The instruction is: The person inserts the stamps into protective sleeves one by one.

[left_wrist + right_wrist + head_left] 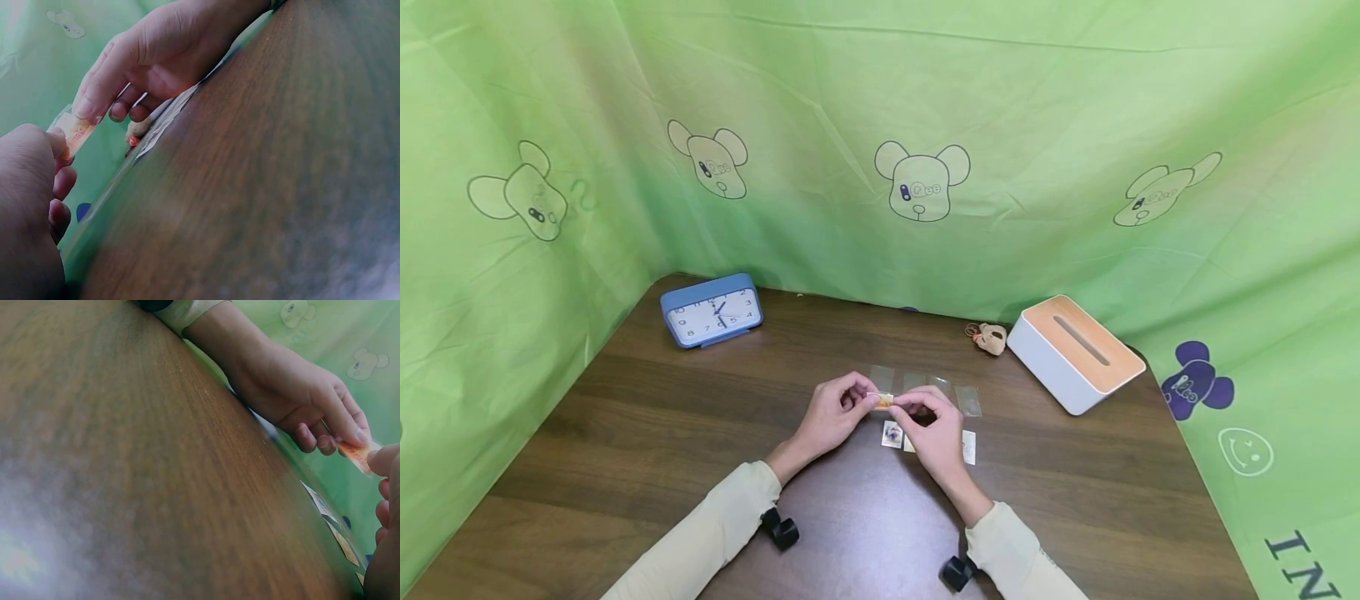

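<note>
Both hands meet over the middle of the table around a small orange-and-yellow card (pixel 884 401) with a clear plastic edge. My left hand (pixel 831 412) pinches its left side between thumb and fingers. On the other side, the thumb and fingers of my right hand (pixel 936 429) pinch it too. The left wrist view shows the card (pixel 76 132) tilted, with clear film past its top edge. Below the hands lie a small picture card (pixel 892 434) and a pale card (pixel 969 447); another is partly hidden by the right hand. Several clear plastic sleeves, one a sleeve (pixel 968 402) at the right, lie behind.
A blue alarm clock (pixel 712 311) stands at the back left of the wooden table (pixel 625 450). At the back right are a white tissue box (pixel 1052 367) with a wood-coloured lid and a small beige trinket (pixel 990 338). Green printed cloth (pixel 820 250) hangs behind the table.
</note>
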`<action>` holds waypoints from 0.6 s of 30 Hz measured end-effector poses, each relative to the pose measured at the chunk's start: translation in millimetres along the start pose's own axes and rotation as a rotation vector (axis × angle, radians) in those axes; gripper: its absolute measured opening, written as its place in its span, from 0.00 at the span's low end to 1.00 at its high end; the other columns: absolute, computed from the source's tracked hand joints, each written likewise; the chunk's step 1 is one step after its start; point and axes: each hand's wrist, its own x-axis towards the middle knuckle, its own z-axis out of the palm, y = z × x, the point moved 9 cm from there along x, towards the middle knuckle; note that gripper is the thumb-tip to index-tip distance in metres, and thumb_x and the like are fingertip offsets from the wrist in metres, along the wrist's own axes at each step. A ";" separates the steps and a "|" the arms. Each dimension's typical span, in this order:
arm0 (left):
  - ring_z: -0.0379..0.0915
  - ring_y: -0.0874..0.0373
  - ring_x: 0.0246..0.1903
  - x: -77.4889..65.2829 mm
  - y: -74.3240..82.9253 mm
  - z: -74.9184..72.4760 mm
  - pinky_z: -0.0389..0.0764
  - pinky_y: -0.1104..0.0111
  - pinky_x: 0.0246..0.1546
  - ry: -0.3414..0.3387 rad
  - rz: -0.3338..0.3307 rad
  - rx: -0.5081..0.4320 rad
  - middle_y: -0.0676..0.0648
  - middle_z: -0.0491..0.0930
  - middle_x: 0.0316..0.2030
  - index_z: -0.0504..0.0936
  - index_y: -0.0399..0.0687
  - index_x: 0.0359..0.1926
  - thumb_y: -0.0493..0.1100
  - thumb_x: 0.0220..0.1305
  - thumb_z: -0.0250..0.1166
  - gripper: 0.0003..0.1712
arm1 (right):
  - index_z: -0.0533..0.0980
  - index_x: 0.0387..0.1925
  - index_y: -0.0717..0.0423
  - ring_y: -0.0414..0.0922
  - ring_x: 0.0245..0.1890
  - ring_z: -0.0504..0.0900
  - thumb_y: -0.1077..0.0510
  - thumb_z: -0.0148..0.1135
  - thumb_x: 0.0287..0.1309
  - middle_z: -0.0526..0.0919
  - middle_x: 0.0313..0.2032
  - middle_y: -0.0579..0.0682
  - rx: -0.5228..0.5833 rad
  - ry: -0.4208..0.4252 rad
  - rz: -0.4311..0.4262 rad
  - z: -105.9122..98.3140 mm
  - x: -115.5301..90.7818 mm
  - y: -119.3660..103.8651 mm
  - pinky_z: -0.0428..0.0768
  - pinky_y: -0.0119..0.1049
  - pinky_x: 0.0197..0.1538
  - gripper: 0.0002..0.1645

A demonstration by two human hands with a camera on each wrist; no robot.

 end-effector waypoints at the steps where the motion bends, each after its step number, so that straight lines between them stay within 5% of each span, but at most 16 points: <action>1: 0.70 0.67 0.27 -0.1 -0.1 0.3 0.69 0.75 0.28 -0.003 -0.001 0.003 0.53 0.81 0.28 0.88 0.44 0.40 0.33 0.71 0.75 0.04 | 0.92 0.37 0.57 0.44 0.35 0.82 0.70 0.84 0.55 0.89 0.39 0.56 0.000 0.000 0.000 0.1 -0.1 -0.2 0.79 0.27 0.41 0.10; 11: 0.71 0.67 0.27 -0.3 0.5 4.7 0.70 0.75 0.27 -0.044 0.021 0.005 0.53 0.82 0.29 0.88 0.42 0.42 0.34 0.71 0.76 0.04 | 0.90 0.37 0.60 0.37 0.30 0.80 0.73 0.78 0.59 0.90 0.33 0.57 -0.010 0.038 0.015 -1.9 0.5 1.2 0.77 0.23 0.37 0.08; 18: 0.75 0.65 0.31 1.5 4.5 0.8 0.72 0.75 0.29 -0.012 0.056 0.050 0.52 0.83 0.32 0.89 0.41 0.43 0.36 0.71 0.76 0.04 | 0.89 0.37 0.59 0.38 0.30 0.81 0.71 0.79 0.60 0.90 0.30 0.51 -0.075 0.034 -0.025 -2.0 0.7 -1.4 0.80 0.30 0.38 0.07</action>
